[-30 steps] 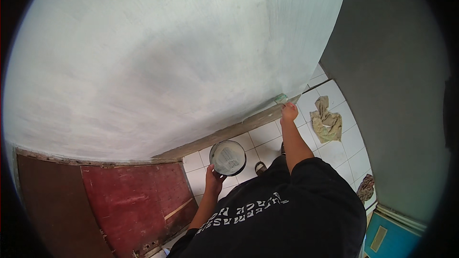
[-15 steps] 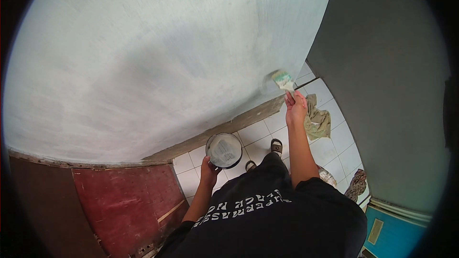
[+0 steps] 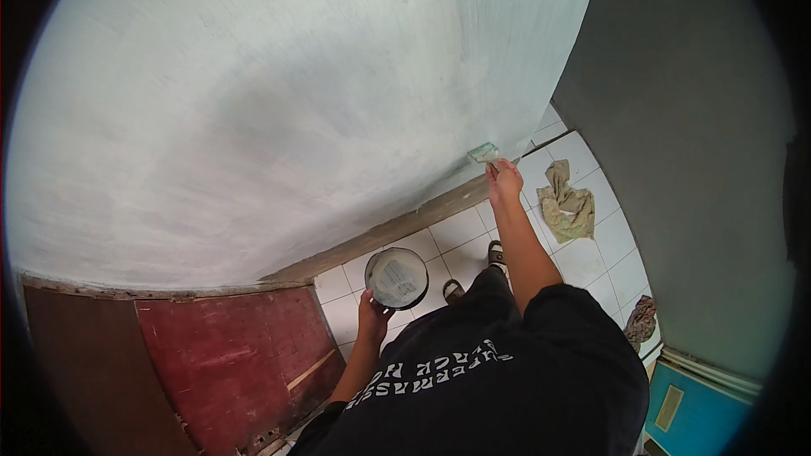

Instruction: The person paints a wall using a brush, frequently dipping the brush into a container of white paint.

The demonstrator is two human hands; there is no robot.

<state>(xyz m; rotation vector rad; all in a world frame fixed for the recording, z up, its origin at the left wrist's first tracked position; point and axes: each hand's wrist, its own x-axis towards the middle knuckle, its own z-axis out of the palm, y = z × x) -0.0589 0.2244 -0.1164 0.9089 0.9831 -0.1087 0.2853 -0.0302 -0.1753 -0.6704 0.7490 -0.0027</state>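
My right hand [image 3: 505, 181] is closed round the handle of a paintbrush [image 3: 485, 153], whose wide head is smeared with white and green. The bristles lie against the lower right part of a white, streaky wall [image 3: 338, 118], close to its edge. At waist height my left hand [image 3: 374, 314] grips the near rim of a round dark bucket [image 3: 397, 278]. Pale paint coats its inside; how deep it is I cannot tell.
A stained cloth [image 3: 566, 207] lies on the white tile floor [image 3: 460, 232] right of my arm, with a brown cloth [image 3: 642, 321] nearer. A red board [image 3: 228, 346] stands at the lower left. On the right are a dark grey wall [image 3: 676, 160] and a blue panel [image 3: 697, 409].
The brush has swept down and slightly left along the wall with my right hand. My left hand and the bucket have shifted only slightly. The view has tilted a little.
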